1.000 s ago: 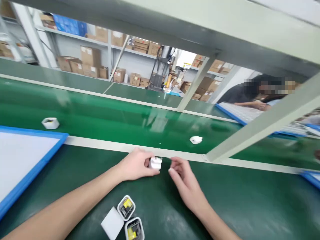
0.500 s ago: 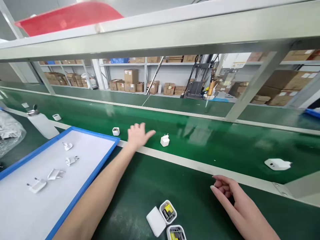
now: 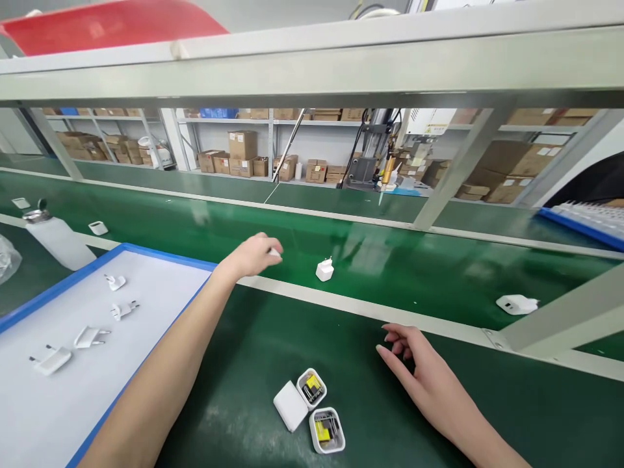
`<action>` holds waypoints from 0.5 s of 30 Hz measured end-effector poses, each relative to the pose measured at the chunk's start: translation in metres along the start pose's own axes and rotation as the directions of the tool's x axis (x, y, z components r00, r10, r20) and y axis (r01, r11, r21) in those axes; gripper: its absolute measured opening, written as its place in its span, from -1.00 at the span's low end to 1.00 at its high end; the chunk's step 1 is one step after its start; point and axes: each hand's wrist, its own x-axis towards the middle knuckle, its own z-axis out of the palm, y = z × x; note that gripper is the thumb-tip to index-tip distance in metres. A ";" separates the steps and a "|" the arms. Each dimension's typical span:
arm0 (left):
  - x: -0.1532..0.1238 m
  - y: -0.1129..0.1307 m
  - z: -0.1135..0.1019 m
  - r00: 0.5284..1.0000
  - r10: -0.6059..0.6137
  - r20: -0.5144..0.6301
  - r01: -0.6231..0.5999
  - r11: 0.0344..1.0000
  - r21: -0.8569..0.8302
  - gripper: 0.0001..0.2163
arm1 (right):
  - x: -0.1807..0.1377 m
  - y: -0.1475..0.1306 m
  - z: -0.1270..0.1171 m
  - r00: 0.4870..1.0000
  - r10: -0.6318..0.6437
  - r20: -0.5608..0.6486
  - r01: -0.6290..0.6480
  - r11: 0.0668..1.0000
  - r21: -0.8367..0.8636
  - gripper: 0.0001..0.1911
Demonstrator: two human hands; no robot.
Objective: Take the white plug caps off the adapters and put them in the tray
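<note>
Over the green belt my left hand [image 3: 254,256] is closed on a small white charger housing [image 3: 275,252], most of it hidden behind my fingers. To its right a white charger [image 3: 324,270] stands on the belt with its pins pointing up. My right hand [image 3: 412,364] hovers over the green worktable, fingers loosely curled and apart from the thumb, with nothing in it. Left of it on the table lie two open charger housings [image 3: 311,388] with yellow and black parts inside, and a closed white block [image 3: 291,406] beside them.
A blue-rimmed white tray [image 3: 166,276] at left carries several white plug pieces [image 3: 124,309]. Past its far corner stands a white bottle [image 3: 61,240]. Another charger [image 3: 517,304] lies on the belt at right, near a metal post [image 3: 560,312]. A shelf beam [image 3: 312,71] crosses above.
My left hand has gone from spread fingers to a closed grip on the charger housing that lay beside it on the belt. The view has shifted slightly; my right hand keeps its loose curl.
</note>
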 end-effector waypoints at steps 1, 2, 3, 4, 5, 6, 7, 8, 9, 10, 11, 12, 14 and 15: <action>-0.004 0.016 -0.004 0.989 0.130 0.072 -0.128 0.991 -0.032 -0.77 | 0.000 0.000 0.000 1.000 -0.003 -0.003 0.003 1.000 -0.001 -0.50; -0.010 0.033 -0.004 0.958 0.247 0.145 -0.240 0.968 -0.067 -0.79 | 0.000 -0.001 0.000 1.000 -0.007 -0.006 0.007 1.000 -0.001 -0.50; -0.016 0.050 -0.001 0.916 0.339 0.214 -0.326 0.940 -0.098 -0.79 | -0.001 -0.001 0.000 1.000 -0.014 -0.010 0.014 1.000 -0.001 -0.49; -0.022 0.067 0.006 0.871 0.404 0.279 -0.385 0.915 -0.121 -0.80 | -0.001 -0.001 0.000 1.000 -0.021 -0.015 0.021 1.000 0.000 -0.49; -0.028 0.083 0.014 0.831 0.442 0.338 -0.422 0.897 -0.133 -0.81 | -0.001 -0.001 0.000 0.999 -0.030 -0.021 0.030 1.000 -0.002 -0.48; -0.034 0.096 0.022 0.801 0.454 0.390 -0.438 0.889 -0.134 -0.82 | -0.001 -0.001 0.000 0.999 -0.039 -0.023 0.039 0.999 -0.003 -0.48; -0.038 0.107 0.030 0.782 0.449 0.432 -0.440 0.889 -0.127 -0.82 | -0.001 -0.001 0.000 0.999 -0.049 -0.025 0.049 0.999 -0.005 -0.48; -0.041 0.115 0.035 0.772 0.434 0.463 -0.432 0.894 -0.118 -0.79 | -0.001 -0.001 0.000 0.998 -0.056 -0.026 0.056 0.998 -0.007 -0.47; -0.042 0.118 0.036 0.771 0.417 0.482 -0.418 0.902 -0.111 -0.74 | 0.000 0.000 0.000 0.998 -0.063 -0.028 0.063 0.998 -0.007 -0.46; -0.042 0.116 0.033 0.779 0.398 0.486 -0.401 0.910 -0.104 -0.69 | 0.001 0.001 0.001 0.997 -0.071 -0.032 0.070 0.998 -0.005 -0.44; -0.041 0.108 0.025 0.796 0.376 0.474 -0.378 0.921 -0.095 -0.63 | 0.002 0.002 0.001 0.996 -0.078 -0.037 0.078 0.997 -0.002 -0.41; -0.041 0.095 0.014 0.824 0.345 0.449 -0.347 0.934 -0.081 -0.57 | 0.003 0.004 0.001 0.995 -0.084 -0.050 0.084 0.996 0.003 -0.37; -0.046 0.053 -0.019 0.901 0.234 0.366 -0.241 0.970 -0.025 -0.48 | 0.007 0.010 0.003 0.994 -0.086 -0.071 0.088 0.996 0.018 -0.33; -0.054 0.026 -0.038 0.938 0.148 0.313 -0.160 0.987 0.013 -0.44 | 0.010 0.013 0.004 0.993 -0.085 -0.084 0.087 0.996 0.029 -0.32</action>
